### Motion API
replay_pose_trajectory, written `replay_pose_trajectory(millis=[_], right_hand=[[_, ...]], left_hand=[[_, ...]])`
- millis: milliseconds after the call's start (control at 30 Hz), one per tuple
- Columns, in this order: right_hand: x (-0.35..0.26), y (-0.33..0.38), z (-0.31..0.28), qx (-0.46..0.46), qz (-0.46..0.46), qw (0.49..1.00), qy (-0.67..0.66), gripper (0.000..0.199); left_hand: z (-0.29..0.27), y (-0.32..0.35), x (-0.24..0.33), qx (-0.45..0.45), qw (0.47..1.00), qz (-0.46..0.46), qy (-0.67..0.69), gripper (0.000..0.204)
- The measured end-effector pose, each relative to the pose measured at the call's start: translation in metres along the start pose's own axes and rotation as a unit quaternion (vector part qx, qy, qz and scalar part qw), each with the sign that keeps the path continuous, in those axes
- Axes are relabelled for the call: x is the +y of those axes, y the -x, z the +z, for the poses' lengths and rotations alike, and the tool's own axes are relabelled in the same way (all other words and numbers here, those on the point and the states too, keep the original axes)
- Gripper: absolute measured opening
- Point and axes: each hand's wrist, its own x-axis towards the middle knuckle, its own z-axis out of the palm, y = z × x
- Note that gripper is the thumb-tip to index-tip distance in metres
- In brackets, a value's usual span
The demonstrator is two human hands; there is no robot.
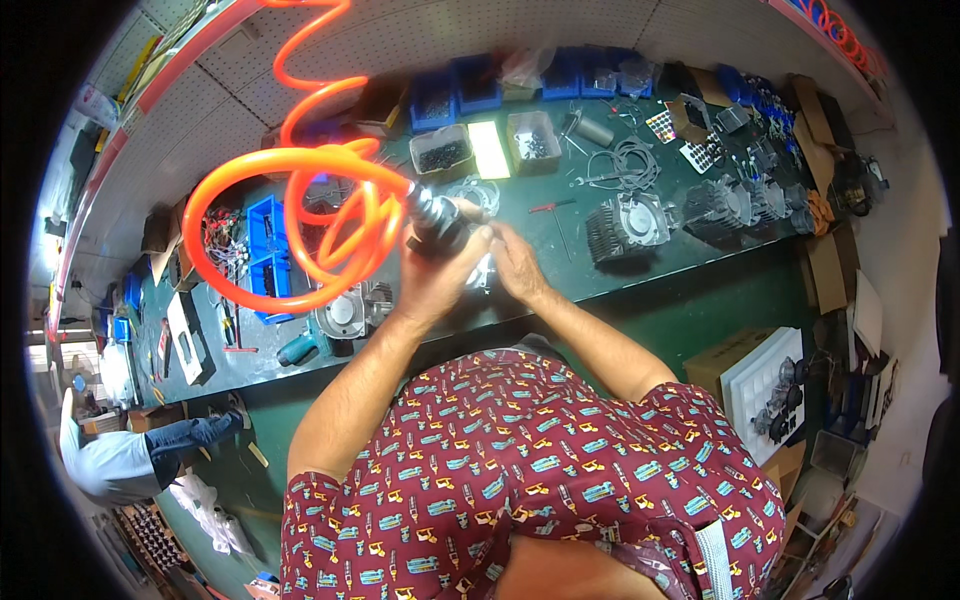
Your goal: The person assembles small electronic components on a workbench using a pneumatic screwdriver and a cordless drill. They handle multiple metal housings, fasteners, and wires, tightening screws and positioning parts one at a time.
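An air-driven power tool (438,222), dark and joined to an orange coiled air hose (290,165), is gripped in my left hand (432,282) above the bench's front edge. My right hand (516,264) meets it from the right, its fingers curled together close to the tool's front. What those fingers pinch, if anything, is hidden. Behind and below the hands, partly covered, lies a pale metal part (480,196). To the left of my left hand sits a metal engine casting (345,312), with a teal-handled power tool (298,348) beside it.
A finned cylinder casting (632,222) stands right of my hands, with more castings (735,203) farther right. A T-handled wrench (555,215) lies between. Parts boxes (440,150) and blue bins (268,245) line the green bench (590,275). Another person (120,462) is at far left.
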Motion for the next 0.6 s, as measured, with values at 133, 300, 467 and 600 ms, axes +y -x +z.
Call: replay_pose_trajectory(millis=[133,300,467,600], right_hand=[[-0.014,0.006,-0.013,-0.018,-0.129,0.985,0.109,0.048],[-0.023,0.009,-0.008,-0.043,-0.101,0.977,0.183,0.053],[-0.020,0.007,0.003,-0.021,-0.092,0.989,0.112,0.037],[-0.040,0.002,-0.006,-0.045,-0.143,0.987,0.054,0.026]], left_hand=[[-0.008,0.000,0.013,0.036,0.999,0.023,-0.012,0.026],[-0.019,-0.002,0.032,0.094,0.992,0.039,0.071,0.023],[-0.046,-0.005,0.037,0.133,0.985,0.090,0.059,0.025],[-0.065,-0.002,0.052,0.147,0.972,0.092,0.158,0.024]])
